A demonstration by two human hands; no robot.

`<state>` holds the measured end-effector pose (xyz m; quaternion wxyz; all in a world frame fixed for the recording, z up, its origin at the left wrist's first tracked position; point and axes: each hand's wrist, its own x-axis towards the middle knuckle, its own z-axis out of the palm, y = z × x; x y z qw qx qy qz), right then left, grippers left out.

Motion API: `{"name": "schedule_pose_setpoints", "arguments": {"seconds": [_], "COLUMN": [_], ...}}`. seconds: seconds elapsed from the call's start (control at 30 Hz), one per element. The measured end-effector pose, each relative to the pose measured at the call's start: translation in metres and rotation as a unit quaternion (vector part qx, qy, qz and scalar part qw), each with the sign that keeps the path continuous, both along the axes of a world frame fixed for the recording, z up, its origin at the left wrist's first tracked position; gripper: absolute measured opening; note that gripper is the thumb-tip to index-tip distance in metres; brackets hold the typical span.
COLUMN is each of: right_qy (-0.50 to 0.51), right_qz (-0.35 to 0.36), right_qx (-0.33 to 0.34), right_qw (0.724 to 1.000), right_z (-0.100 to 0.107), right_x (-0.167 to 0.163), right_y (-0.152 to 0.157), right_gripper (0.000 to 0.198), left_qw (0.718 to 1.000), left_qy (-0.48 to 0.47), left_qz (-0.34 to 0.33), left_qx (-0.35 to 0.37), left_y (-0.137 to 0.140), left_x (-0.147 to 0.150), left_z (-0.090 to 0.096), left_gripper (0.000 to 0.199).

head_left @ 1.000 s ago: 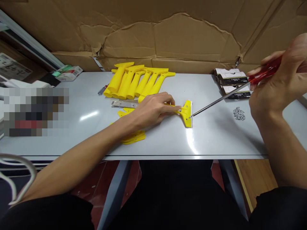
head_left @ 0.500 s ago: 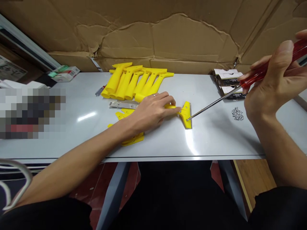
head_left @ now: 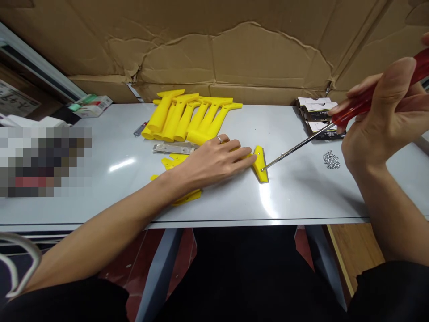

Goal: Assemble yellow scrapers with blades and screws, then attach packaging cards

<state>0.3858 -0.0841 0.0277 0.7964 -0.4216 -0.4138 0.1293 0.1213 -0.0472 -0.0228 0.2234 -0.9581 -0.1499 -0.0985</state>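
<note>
I see my left hand (head_left: 216, 161) has flattened since earlier, holding the yellow scraper (head_left: 260, 166) left of the screws (head_left: 331, 159); my right hand (head_left: 378, 129) grips the red screwdriver (head_left: 351, 112), tip at the scraper's head.

The surface (head_left: 296, 197) was pale grey and glossy. At far left lay a small carton (head_left: 95, 106); right of it, a small tool (head_left: 140, 129), then a row of yellow handles (head_left: 197, 118). Metal strips (head_left: 174, 148) and partly hidden yellow plates (head_left: 176, 162) lay nearer. A yellow scraper (head_left: 259, 167) occupied the centre; a heap of screws (head_left: 331, 159) and opened boxes (head_left: 317, 107) stood right.
</note>
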Motion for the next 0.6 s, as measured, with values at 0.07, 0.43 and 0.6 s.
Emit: {"name": "schedule_pose_setpoints", "arguments": {"seconds": [0.07, 0.43, 0.6], "right_qy": [-0.107, -0.168, -0.187], "right_qz": [-0.005, 0.036, -0.015], "right_qx": [0.058, 0.106, 0.118], "right_qw": [0.993, 0.979, 0.975], "right_z": [0.0, -0.004, -0.01], "right_x": [0.003, 0.015, 0.011], "right_y": [0.001, 0.014, 0.013], "right_gripper": [0.024, 0.051, 0.047], "left_qw": [0.998, 0.995, 0.994], "left_qy": [0.035, 0.079, 0.081], "left_qz": [0.001, -0.011, -0.022], "left_qx": [0.043, 0.057, 0.072], "left_y": [-0.003, -0.005, -0.004], "left_x": [0.001, 0.002, 0.002], "left_z": [0.002, 0.0, -0.002], "left_gripper": [0.039, 0.055, 0.054]}}
